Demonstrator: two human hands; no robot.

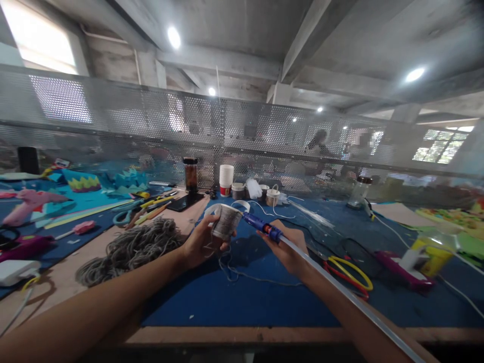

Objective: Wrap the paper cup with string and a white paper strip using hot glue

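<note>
My left hand (pixel 198 242) is wrapped round a small cup (pixel 226 223) covered in grey cord, tilted, with a white paper strip (pixel 242 204) curving off its top. A loose end of thin grey cord (pixel 260 279) trails from the cup over the blue mat. My right hand (pixel 290 248) grips a blue hot glue gun (pixel 260 225), its tip close to the cup's right side. From the gun's rear a long clear glue stick (pixel 340 295) runs back along my right forearm. Left of my left hand lies a heap of grey cord (pixel 134 248).
Behind the cup stand stacked paper cups (pixel 226 177), several cord-wrapped cups, a dark jar (pixel 190 175) and a phone (pixel 185 201). Scissors with yellow and red handles (pixel 351 272) lie right of my right hand. A pink glue gun (pixel 32 202) is far left; a perforated screen (pixel 249 128) spans the back.
</note>
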